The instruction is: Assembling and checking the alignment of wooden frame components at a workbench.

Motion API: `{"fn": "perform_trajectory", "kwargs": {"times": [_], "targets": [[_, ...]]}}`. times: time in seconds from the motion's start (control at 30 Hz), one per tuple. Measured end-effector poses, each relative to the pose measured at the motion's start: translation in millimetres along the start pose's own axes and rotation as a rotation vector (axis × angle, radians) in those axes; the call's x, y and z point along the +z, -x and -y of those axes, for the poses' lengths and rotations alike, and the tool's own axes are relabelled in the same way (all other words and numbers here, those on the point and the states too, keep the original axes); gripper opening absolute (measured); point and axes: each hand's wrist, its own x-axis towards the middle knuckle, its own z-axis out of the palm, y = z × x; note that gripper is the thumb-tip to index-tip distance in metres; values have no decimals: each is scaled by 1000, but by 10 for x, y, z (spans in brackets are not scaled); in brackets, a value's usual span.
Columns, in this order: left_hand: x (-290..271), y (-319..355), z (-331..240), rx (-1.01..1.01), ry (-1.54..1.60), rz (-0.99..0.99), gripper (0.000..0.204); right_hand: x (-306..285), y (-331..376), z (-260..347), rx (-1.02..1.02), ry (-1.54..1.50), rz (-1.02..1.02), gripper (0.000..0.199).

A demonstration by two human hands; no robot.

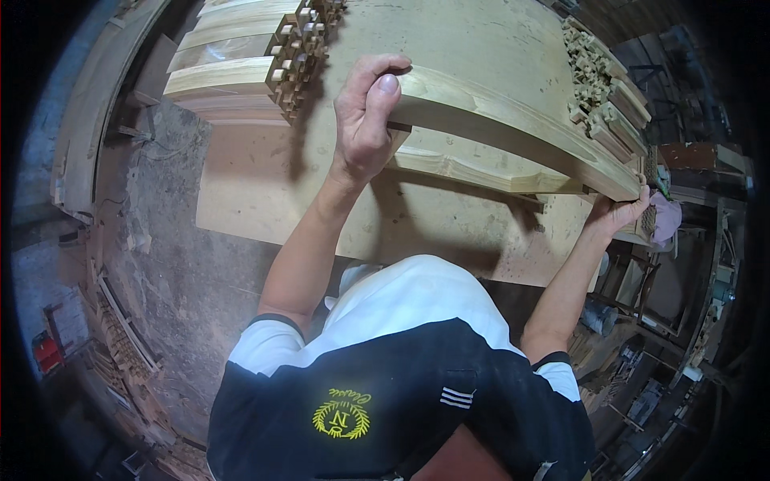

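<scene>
Over on the far side from the fingers, a stack of pale carved wooden pieces lay on the workbench, their notched ends facing inward, well apart from the grip; below them the grey dusty floor ran beside the bench edge. Then the left hand came into the story; it was closed over the near end of the long curved wooden rail, thumb pressed flat on top, the other fingers curled under the end and mostly hidden; a firm grasp, hardly any gap showing. The rail arched away from those fingers across the bench, raised above the board; just under it, near the left fingertips, a second moulded wooden piece lay along the bench. Past the rail's top edge, another cluster of notched wooden blocks sat at the bench's back corner. At the rail's other end the right hand gripped from beneath; fingers wrapped up around the end, thumb side toward the bench; exactly how tightly, hard to tell at that blurred rim.
</scene>
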Motion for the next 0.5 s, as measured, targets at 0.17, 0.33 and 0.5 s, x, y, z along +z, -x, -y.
{"fn": "perform_trajectory", "kwargs": {"times": [0.17, 0.33, 0.5], "targets": [[-23, 106, 256, 262, -202, -16, 42, -60, 44, 86, 92, 116, 24, 43], [72, 153, 340, 181, -103, -162, 48, -114, -32, 78, 125, 106, 59, 31], [93, 190, 285, 215, -291, -109, 48, -435, -130, 126, 103, 196, 141, 30]]}}
